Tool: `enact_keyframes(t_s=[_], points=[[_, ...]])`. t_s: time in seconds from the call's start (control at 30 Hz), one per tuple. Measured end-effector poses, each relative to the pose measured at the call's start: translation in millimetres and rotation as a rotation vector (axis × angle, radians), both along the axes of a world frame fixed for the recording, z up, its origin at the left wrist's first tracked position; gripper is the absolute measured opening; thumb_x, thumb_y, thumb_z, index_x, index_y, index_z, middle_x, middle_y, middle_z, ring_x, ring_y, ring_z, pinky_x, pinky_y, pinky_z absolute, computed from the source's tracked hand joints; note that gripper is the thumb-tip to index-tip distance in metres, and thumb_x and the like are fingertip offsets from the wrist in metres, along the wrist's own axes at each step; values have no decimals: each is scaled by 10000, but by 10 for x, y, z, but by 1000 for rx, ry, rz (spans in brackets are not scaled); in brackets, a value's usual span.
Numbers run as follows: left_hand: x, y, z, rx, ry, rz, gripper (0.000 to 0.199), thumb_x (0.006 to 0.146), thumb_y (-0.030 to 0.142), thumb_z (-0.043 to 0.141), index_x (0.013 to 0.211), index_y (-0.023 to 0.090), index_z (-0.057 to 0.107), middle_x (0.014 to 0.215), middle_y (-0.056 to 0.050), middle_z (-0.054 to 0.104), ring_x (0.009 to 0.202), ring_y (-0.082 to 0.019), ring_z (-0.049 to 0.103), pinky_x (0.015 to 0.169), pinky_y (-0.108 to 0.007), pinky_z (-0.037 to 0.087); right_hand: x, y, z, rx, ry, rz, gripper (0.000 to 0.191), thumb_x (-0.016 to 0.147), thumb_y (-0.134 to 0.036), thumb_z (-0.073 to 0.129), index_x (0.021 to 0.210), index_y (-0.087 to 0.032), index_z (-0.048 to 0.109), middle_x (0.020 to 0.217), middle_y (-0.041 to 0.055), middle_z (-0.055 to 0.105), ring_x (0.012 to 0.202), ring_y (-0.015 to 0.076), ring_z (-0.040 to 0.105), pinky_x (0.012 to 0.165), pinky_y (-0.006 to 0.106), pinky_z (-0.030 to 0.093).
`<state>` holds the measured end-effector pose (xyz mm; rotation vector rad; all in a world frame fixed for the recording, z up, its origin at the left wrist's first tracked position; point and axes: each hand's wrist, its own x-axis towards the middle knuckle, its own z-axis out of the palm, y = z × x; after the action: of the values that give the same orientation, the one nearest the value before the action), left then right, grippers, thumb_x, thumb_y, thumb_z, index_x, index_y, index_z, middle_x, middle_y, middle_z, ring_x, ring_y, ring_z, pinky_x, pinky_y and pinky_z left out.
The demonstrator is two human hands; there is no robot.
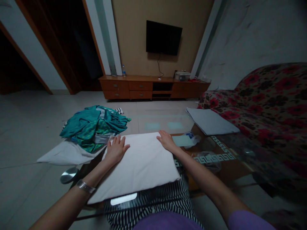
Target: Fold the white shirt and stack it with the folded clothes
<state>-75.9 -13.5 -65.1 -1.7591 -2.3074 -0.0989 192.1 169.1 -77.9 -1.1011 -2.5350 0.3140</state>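
1. The left hand (116,148) lies flat and open, palm down, with its fingers slightly spread on the folded white cloth (136,167). It rests on the cloth without pinching or gripping it.

2. The right hand (167,141) sits open and palm down on the far right part of the same cloth, with its fingers together. It has no grip either, so only light pressure seems to hold the fold in place.

3. The folded white cloth lies squarely in front of the person on the glass tabletop (240,150), with its near edge jutting past the rim towards their striped lap. That overhang is the weak point: a careless shift of weight could drag the cloth off the smooth glass.

4. A loose white cloth (67,153) spills away to the left, with a teal garment (94,127) heaped just beyond it. If the left forearm swung out, it could catch either one, and the white cloth could slide to the floor (31,137).

5. A metal bracelet (85,186) circles the left wrist, close to the white cloth, and could snag the weave if dragged across it.

6. A crumpled clear plastic bag (192,139) lies just beyond the right hand. A stray sweep of that hand could knock it against the cloth or push it out of place.
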Motion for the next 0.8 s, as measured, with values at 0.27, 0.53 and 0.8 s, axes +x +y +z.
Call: enact_keyframes(t_s=[0.27, 0.53, 0.8], points=[[53, 4, 87, -14, -9, -3, 541, 978, 451, 349, 1398, 134, 475, 1510, -205, 375, 1392, -366, 334, 1054, -577, 316, 613, -480, 355, -72, 251, -50, 278, 924, -238, 465, 1103, -119, 642, 1118, 157, 630, 1102, 238, 547, 1010, 417, 406], [73, 24, 111, -16, -18, -3, 511, 972, 445, 347, 1369, 156, 488, 1494, -198, 396, 1380, -342, 352, 1060, -579, 309, 1531, -1805, 436, -257, 294, 216, 720, 748, -75, 538, 1430, -247, 388, 1397, 93, 427, 1298, 226, 403, 1100, 423, 361], [20, 28, 72, -16, -21, 1, 527, 973, 452, 319, 1378, 161, 488, 1507, -184, 383, 1392, -341, 338, 1064, -559, 309, 1084, -2015, 103, -52, 408, -161, 572, 721, 3, 439, 1247, -188, 553, 1199, 106, 532, 1143, 235, 490, 992, 416, 454]])
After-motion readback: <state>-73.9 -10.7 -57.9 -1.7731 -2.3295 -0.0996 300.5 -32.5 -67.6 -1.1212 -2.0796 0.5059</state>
